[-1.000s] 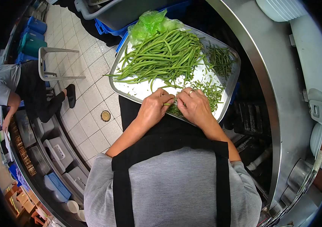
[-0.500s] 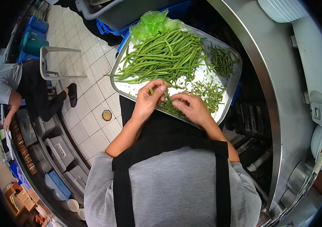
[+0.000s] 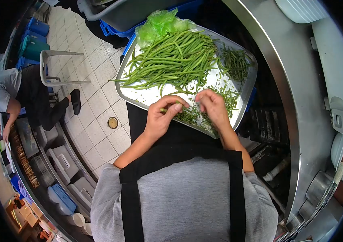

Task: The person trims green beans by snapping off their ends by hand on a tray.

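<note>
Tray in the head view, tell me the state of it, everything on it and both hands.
Tray: loaded, partly bare.
Long green beans: piled loose.
Small green bits: scattered.
Dark green pieces: heaped.
Green plastic bag: crumpled.
Left hand: fingers closed on a green bean.
Right hand: fingers bent; hold unclear.

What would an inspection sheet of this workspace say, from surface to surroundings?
Surface: rimmed tray, pale inside, partly bare.
Job's things: heaped long green beans; darker green pieces piled at right.
Clutter: small green bits scattered at the near right; crumpled green plastic bag at the far edge.
Hands: left hand pinches a green piece; right hand beside it, loosely curled, grip unclear.
Cables: nothing seen.
Surroundings: tiled floor, chair and another person at left; steel counter at right.
</note>
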Motion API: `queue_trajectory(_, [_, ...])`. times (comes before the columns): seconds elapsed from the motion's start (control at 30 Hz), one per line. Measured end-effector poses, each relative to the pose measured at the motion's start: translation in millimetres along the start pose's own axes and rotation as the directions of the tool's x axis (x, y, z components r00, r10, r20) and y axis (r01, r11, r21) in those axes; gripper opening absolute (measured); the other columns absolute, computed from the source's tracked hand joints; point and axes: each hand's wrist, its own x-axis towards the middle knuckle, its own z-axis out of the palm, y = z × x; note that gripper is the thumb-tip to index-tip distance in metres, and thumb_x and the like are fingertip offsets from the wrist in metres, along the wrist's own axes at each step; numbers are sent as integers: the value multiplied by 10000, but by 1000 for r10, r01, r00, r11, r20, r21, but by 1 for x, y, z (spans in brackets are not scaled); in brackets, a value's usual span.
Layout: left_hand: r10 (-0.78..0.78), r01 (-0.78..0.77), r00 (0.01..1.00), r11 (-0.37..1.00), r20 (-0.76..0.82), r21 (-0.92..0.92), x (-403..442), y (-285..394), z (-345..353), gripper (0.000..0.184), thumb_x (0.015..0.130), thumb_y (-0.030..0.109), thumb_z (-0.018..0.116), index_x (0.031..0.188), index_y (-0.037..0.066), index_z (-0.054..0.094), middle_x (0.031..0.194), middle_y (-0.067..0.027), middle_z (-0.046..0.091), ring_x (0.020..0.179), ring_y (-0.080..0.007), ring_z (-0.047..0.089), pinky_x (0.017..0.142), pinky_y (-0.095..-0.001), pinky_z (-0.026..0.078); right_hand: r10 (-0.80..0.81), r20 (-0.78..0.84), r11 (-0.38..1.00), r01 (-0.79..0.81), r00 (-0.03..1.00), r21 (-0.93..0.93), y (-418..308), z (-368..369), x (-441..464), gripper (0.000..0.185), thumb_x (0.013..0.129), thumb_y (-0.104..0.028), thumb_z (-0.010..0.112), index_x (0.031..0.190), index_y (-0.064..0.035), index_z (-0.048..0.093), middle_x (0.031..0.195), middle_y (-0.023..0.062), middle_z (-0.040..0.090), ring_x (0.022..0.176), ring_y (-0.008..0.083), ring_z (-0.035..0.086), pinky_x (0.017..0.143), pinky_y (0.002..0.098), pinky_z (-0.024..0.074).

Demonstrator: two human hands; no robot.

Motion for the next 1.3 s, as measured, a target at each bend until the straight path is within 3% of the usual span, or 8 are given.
queue_trajectory(0.03, [60, -61, 998, 997, 18, 51, -1, 7, 1, 138, 951, 120, 577, 1007, 1, 618, 946, -68, 673, 815, -96, 584, 728, -230, 460, 11, -1, 999, -11, 1000, 48, -1, -7, 5, 180, 961, -149, 513, 865, -44, 623, 704, -20, 571, 567, 40, 467, 524, 187, 366])
queue_trajectory(0.13, [41, -37, 997, 997, -62, 66, -2, 12, -6, 129, 944, 119, 573, 992, 3, 603, 901, -60, 648, 796, -101, 577, 727, -228, 455, -417, -70, 772, 313, 906, -554, -9, -6, 11, 120, 892, -127, 572, 880, -35, 648, 741, 97, 609, 592, 229, 602, 526, 337, 464])
queue_trajectory(0.23, [-103, 59, 981, 966, -165, -252, 13, -2, -15, 105, 947, 125, 540, 977, 25, 544, 771, -10, 531, 650, -73, 474, 601, -213, 372, -451, 27, 503, 279, 892, -818, -3, 6, 16, 97, 861, -143, 633, 893, -51, 629, 814, 97, 609, 694, 280, 623, 605, 378, 503])
queue_trajectory(0.5, [-410, 408, 899, 912, -156, -45, 12, -5, -19, 191, 960, 184, 574, 1035, 32, 662, 651, 36, 437, 531, -64, 402, 489, -210, 311, -511, 209, 397, 445, 833, -802, -8, 6, -1, 103, 801, -86, 676, 864, -64, 597, 855, 94, 586, 743, 306, 610, 665, 410, 500])
queue_trajectory(0.6, [-72, 64, 997, 864, -4, 500, 16, -12, -15, 188, 930, 155, 611, 1038, 20, 682, 737, -41, 553, 630, -123, 501, 586, -277, 427, -573, 247, 378, 520, 781, -766, -29, 3, -14, 110, 777, -68, 676, 847, -61, 592, 847, 96, 563, 757, 280, 608, 665, 397, 486])
queue_trajectory(0.77, [-127, -5, 978, 782, 166, 623, 20, -9, -3, 193, 925, 154, 611, 1024, -2, 669, 783, -85, 562, 744, -175, 548, 700, -309, 450, -556, 150, 572, 506, 818, -646, -36, 3, -17, 140, 816, -68, 683, 939, -46, 621, 921, 93, 610, 759, 261, 608, 681, 349, 492])
queue_trajectory(0.9, [-411, 401, 911, 904, 37, 149, 18, -10, -8, 213, 964, 210, 584, 1040, 20, 640, 695, 32, 515, 576, -52, 449, 512, -240, 370, -329, 102, 778, 331, 939, -535, -31, 2, -17, 210, 866, -138, 650, 1050, -39, 636, 928, 104, 628, 747, 252, 619, 676, 350, 487])
queue_trajectory(1.3, [-380, 370, 925, 894, 9, -252, 16, -10, -1, 171, 1002, 229, 503, 1073, 83, 557, 740, 35, 532, 556, -18, 398, 462, -171, 260, -131, 267, 827, 254, 955, -501, -26, -4, -22, 190, 890, -194, 608, 862, -17, 669, 771, 135, 651, 714, 283, 629, 658, 365, 484])
